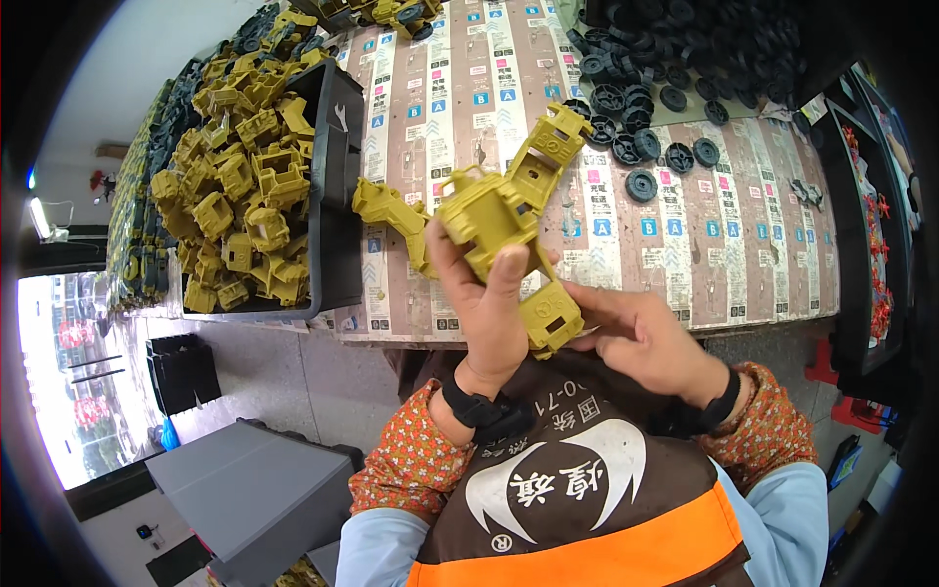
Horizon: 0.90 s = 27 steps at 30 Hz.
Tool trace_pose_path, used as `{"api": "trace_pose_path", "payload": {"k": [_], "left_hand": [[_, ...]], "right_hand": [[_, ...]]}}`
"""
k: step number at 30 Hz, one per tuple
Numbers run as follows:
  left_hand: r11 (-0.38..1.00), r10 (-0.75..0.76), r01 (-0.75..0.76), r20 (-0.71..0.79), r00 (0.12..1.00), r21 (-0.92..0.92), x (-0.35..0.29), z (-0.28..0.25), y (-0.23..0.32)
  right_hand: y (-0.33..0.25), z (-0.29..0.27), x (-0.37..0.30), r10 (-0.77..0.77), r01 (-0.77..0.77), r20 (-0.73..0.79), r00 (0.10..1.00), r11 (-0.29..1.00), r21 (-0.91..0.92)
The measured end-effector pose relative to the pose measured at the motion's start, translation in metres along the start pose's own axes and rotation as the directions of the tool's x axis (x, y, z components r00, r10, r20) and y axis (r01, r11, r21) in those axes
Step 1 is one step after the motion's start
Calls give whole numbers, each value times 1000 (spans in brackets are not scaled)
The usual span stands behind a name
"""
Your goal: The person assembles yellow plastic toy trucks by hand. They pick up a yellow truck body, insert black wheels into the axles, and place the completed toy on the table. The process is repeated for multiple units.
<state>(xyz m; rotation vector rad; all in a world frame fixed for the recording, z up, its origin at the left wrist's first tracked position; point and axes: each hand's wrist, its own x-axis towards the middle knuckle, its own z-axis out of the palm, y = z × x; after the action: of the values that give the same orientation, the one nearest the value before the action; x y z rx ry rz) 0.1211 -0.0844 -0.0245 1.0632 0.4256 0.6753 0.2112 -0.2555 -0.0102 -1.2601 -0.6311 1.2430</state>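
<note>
In my left hand (pixel 489 313) is an olive-yellow plastic toy vehicle body (pixel 494 220), its hollow side toward me, thumb across its near edge. Just below it, a second yellow toy vehicle body (pixel 553 318) overlaps the table's front edge. My right hand (pixel 641 338) has its fingers closed at that piece's right edge; some fingertips are hidden. Beyond my left hand lies another yellow body (pixel 550 157) with a cab opening. One more yellow piece (pixel 391 210) rests left of the hand, partly covered by it.
A dark bin (pixel 337 186) heaped with yellow bodies (pixel 235 176) stands at the left. Black toy wheels (pixel 641 147) spread over the patterned table (pixel 636 264) from a pile at the back right. A black tray (pixel 851 235) with red-orange pieces is at the far right.
</note>
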Motion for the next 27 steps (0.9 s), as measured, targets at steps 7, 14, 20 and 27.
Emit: {"api": "trace_pose_path", "payload": {"k": [7,14,20,27], "left_hand": [[854,-496,336,430,754,397,11,3,24],[630,-567,730,486,665,-265,11,-18,35],[905,-348,406,325,879,-128,6,-25,18],[867,-358,419,250,900,-268,17,-13,30]], "right_hand": [[-48,-36,7,-349,169,-295,890,851,-497],[-22,-68,-6,-16,49,-376,926,996,80],[-6,-35,-14,152,-82,-296,943,968,236],[-24,-80,21,-403,-105,-312,860,459,-882]]}}
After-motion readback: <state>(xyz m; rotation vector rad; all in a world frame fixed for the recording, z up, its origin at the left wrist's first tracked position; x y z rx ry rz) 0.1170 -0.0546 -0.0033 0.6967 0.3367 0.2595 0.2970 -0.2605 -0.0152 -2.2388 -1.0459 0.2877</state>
